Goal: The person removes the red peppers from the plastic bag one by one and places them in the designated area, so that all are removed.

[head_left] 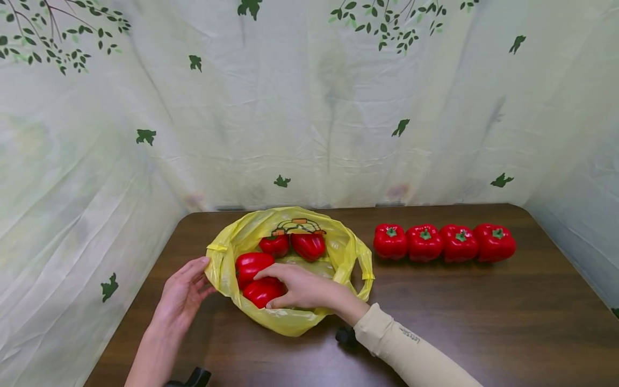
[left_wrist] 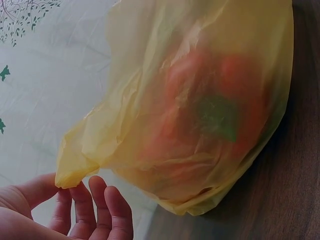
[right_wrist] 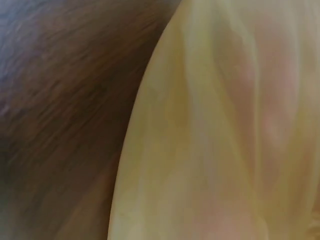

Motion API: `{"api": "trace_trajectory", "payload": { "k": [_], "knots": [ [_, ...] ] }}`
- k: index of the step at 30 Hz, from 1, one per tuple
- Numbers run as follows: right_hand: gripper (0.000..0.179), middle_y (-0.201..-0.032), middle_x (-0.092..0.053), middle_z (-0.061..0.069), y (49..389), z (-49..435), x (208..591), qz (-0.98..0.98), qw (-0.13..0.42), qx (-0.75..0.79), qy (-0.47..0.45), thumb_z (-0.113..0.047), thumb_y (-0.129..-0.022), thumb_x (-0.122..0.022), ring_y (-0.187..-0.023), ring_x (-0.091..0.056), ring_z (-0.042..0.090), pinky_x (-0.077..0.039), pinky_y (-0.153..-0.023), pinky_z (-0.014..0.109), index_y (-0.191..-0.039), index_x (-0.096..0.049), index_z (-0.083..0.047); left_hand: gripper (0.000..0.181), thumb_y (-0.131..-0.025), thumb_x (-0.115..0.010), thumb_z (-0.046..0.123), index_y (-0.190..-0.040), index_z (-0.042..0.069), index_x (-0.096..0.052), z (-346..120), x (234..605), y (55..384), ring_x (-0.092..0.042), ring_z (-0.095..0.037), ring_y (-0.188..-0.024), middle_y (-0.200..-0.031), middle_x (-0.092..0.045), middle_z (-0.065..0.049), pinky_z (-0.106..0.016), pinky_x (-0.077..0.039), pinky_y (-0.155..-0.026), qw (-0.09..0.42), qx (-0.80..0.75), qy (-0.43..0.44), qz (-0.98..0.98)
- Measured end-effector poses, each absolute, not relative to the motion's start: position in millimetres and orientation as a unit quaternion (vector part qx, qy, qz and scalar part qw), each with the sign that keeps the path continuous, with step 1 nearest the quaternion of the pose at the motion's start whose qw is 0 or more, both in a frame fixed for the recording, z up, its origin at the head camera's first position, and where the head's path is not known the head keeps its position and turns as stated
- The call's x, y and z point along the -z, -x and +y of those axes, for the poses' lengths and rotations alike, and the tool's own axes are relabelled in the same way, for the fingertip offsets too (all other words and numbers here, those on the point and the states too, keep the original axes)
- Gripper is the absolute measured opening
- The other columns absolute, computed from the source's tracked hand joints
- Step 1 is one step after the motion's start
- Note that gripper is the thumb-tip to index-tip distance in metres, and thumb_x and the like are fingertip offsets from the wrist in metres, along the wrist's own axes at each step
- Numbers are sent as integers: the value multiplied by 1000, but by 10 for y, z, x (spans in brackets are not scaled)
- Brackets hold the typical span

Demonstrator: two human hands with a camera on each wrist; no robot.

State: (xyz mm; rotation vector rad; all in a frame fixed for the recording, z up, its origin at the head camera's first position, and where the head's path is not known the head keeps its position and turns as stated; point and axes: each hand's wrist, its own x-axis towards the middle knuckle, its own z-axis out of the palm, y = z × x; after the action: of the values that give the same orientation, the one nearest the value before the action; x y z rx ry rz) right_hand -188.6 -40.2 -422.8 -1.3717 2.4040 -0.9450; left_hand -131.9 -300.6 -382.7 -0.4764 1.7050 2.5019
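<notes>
A yellow plastic bag [head_left: 295,322] stands with its mouth spread on the table, several red bell peppers inside. My left hand [head_left: 181,295] pinches the bag's left edge between thumb and fingertips, as the left wrist view also shows. Inside the mouth, my right hand [head_left: 304,287] grips a red bell pepper [head_left: 261,293] at the near left. Another bell pepper [head_left: 252,267] lies just behind it, close to my fingertips. Two more, a smaller-looking pepper [head_left: 274,245] and a pepper on its side [head_left: 309,246], lie at the back. The right wrist view shows only blurred yellow plastic and wood.
Several red bell peppers [head_left: 425,243] with green stems stand in a row at the back right of the brown wooden table [head_left: 459,312]. A leaf-patterned curtain [head_left: 309,134] hangs behind and along both sides. A black object [head_left: 346,337] sits beneath the right forearm.
</notes>
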Motion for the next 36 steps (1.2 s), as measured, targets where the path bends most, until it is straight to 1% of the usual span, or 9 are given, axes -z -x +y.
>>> {"api": "trace_trajectory", "payload": {
  "k": [3, 6, 8, 13, 18, 24, 29, 32, 36],
  "knots": [
    [53, -135, -55, -10, 1894, -398, 4246, 823, 108, 312, 463, -32, -86, -77, -122, -48, 8, -36, -102, 22, -135, -58, -22, 14, -100, -60, 20, -94, 17, -73, -3009, 3833, 1319, -65, -13, -86, -96, -71, 4, -32, -53, -77, 39, -817, 151, 555],
    [54, -131, -57, -14, 1904, -388, 4268, 829, 116, 307, 453, -36, -85, -78, -112, -50, 8, -39, -95, 20, -134, -59, -23, 13, -100, -61, 20, -95, 17, -72, -3011, 3840, 1313, -65, -13, -86, -96, -71, 4, -31, -53, -76, 41, -817, 149, 556],
    [55, -129, -58, -14, 1910, -383, 4281, 831, 125, 306, 446, -37, -85, -78, -109, -51, 8, -40, -92, 20, -134, -59, -23, 12, -99, -61, 21, -95, 17, -72, -3012, 3844, 1307, -65, -13, -86, -97, -71, 5, -31, -53, -76, 42, -816, 149, 557],
    [56, -127, -60, -10, 1938, -371, 4304, 827, 133, 313, 447, -33, -85, -78, -112, -55, 8, -41, -96, 20, -135, -56, -20, 12, -99, -61, 20, -95, 17, -72, -3011, 3848, 1306, -65, -13, -86, -97, -71, 4, -31, -53, -76, 41, -818, 146, 555],
    [60, -120, -63, -7, 1946, -363, 4302, 824, 130, 322, 448, -34, -83, -80, -109, -57, 6, -43, -92, 20, -135, -55, -19, 15, -100, -59, 19, -95, 16, -73, -3009, 3853, 1313, -65, -13, -86, -96, -71, 4, -31, -53, -75, 38, -822, 141, 551],
    [61, -116, -63, -7, 1919, -342, 4290, 827, 115, 316, 450, -42, -82, -79, -107, -58, 8, -45, -89, 19, -134, -55, -21, 17, -101, -57, 17, -94, 15, -73, -3020, 3875, 1316, -65, -14, -85, -95, -72, 3, -32, -53, -75, 38, -824, 136, 549],
    [60, -116, -62, -8, 1897, -304, 4299, 825, 88, 311, 463, -42, -83, -76, -105, -58, 7, -45, -87, 19, -135, -54, -22, 17, -101, -58, 18, -94, 16, -73, -3028, 3885, 1319, -65, -13, -85, -95, -72, 4, -32, -53, -75, 41, -822, 134, 552],
    [62, -116, -60, -8, 1890, -278, 4297, 823, 70, 311, 470, -44, -85, -74, -104, -57, 7, -45, -86, 18, -138, -52, -23, 17, -101, -58, 18, -94, 16, -73, -3030, 3884, 1319, -66, -14, -85, -95, -72, 4, -32, -54, -75, 40, -822, 133, 552],
    [71, -119, -57, -8, 1887, -236, 4289, 819, 67, 330, 465, -43, -84, -76, -101, -55, 6, -45, -83, 17, -145, -46, -25, 17, -101, -58, 18, -94, 16, -73, -3027, 3883, 1323, -66, -14, -85, -95, -72, 3, -32, -54, -75, 37, -822, 137, 552]
  ]
}}
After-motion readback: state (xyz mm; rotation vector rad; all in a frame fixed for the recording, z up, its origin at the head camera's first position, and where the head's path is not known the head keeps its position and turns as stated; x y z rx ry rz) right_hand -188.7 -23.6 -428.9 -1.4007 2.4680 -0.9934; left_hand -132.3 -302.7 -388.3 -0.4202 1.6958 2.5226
